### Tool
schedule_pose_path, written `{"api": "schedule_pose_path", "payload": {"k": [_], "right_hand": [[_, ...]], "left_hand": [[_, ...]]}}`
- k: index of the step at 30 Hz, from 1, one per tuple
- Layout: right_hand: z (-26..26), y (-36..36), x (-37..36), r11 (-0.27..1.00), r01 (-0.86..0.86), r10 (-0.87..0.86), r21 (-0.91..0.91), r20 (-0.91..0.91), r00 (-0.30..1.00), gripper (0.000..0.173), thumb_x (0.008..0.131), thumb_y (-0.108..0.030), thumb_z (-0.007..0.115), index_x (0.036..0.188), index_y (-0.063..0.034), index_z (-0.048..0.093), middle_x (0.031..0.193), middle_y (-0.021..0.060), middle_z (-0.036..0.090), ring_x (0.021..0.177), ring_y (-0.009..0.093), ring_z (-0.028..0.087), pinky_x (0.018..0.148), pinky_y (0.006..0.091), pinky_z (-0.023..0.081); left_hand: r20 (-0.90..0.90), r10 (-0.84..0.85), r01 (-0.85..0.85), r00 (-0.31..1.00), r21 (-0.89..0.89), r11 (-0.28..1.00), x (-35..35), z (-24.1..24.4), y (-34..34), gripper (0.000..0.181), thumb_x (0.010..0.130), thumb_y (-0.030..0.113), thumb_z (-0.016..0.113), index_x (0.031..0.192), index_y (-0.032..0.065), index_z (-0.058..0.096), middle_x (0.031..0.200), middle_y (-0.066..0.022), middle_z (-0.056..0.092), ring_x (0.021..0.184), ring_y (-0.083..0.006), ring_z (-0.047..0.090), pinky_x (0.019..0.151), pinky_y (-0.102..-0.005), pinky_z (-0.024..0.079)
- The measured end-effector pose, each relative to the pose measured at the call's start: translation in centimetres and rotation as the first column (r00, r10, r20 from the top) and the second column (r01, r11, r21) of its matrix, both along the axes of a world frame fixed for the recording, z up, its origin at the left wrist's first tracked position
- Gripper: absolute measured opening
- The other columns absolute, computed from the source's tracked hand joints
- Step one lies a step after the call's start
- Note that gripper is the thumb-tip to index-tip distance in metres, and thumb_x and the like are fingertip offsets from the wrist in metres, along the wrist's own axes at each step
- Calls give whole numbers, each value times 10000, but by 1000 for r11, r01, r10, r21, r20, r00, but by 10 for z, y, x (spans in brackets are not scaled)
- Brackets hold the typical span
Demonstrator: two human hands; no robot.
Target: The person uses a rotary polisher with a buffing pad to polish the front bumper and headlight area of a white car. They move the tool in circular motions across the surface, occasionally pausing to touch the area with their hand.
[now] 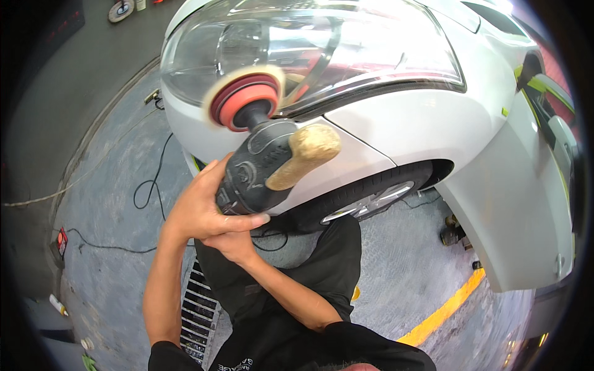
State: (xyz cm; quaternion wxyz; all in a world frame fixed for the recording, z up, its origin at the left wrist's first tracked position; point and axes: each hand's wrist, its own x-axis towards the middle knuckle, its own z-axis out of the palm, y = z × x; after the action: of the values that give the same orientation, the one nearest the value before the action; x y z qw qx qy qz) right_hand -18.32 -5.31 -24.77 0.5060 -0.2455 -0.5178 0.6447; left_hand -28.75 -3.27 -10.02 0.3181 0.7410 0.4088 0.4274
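Note:
A black polisher (255, 185) with a red backing plate (248, 104) and a pale pad (211, 104) is held up in both hands. Its pad, blurred at the rim, lies over the lower edge of a car headlight (371, 51); I cannot tell whether they touch. My left hand (199, 208) wraps the side of the tool's body, thumb lying across the near end. Just below it, my right hand (232, 245) grips the rear of the polisher, its fingers mostly hidden. A worn tan grip piece (308, 153) sticks out on the tool's right side.
The white front fender (408, 125) curves over a wheel (366, 204). A grey door panel (515, 199) juts out at right. Black cable (160, 176) loops across the floor. A drain grate (199, 306) runs beside my leg. Far left lies a white bottle (58, 304).

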Motion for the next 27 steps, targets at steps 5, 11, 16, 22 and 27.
{"api": "schedule_pose_path", "payload": {"k": [5, 11, 16, 22, 27], "right_hand": [[11, -1, 72, 958, 228, -245, 172, 86, 966, 595, 740, -167, 922, 1248, 21, 676, 1218, 89, 696, 1107, 213, 676, 940, 378, 557], [87, 1, 184, 841, 447, -471, 305, 7, 882, 571, 835, -260, 880, 1269, -11, 605, 1045, 26, 660, 858, 141, 654, 747, 298, 552], [106, -2, 196, 831, 460, -514, 312, 115, 850, 502, 740, -184, 861, 1165, 17, 684, 1006, 48, 701, 889, 167, 687, 798, 343, 572], [86, -13, 154, 913, 298, -377, 280, 292, 879, 542, 747, -176, 861, 1198, 50, 661, 1097, 90, 708, 967, 183, 705, 856, 349, 580], [25, 2, 78, 973, 180, -203, 145, 165, 965, 558, 772, -66, 832, 1276, 69, 635, 1182, 128, 698, 1038, 213, 717, 905, 363, 597]], "left_hand": [[42, -33, 26, 999, 167, 986, 60, 11, 13, 1019, 713, 523, 944, 1500, -16, 586, 1249, -220, 748, 1157, -390, 715, 1042, -483, 537], [304, -206, 162, 930, 166, 973, 161, 48, 30, 825, 755, 618, 860, 1213, -36, 656, 924, -263, 770, 887, -462, 759, 889, -489, 596], [527, -246, 191, 813, 158, 969, 171, 37, 31, 814, 767, 558, 890, 1278, -27, 646, 1036, -225, 768, 986, -378, 759, 928, -446, 584], [679, -266, 257, 684, 117, 959, 124, -2, 11, 780, 786, 352, 963, 1393, -13, 637, 1249, -103, 730, 1148, -219, 681, 1051, -371, 531], [435, -109, 118, 894, 8, 993, 49, -22, 4, 1021, 754, 416, 974, 1567, -14, 532, 1388, -179, 697, 1268, -290, 671, 1130, -410, 503]]}}
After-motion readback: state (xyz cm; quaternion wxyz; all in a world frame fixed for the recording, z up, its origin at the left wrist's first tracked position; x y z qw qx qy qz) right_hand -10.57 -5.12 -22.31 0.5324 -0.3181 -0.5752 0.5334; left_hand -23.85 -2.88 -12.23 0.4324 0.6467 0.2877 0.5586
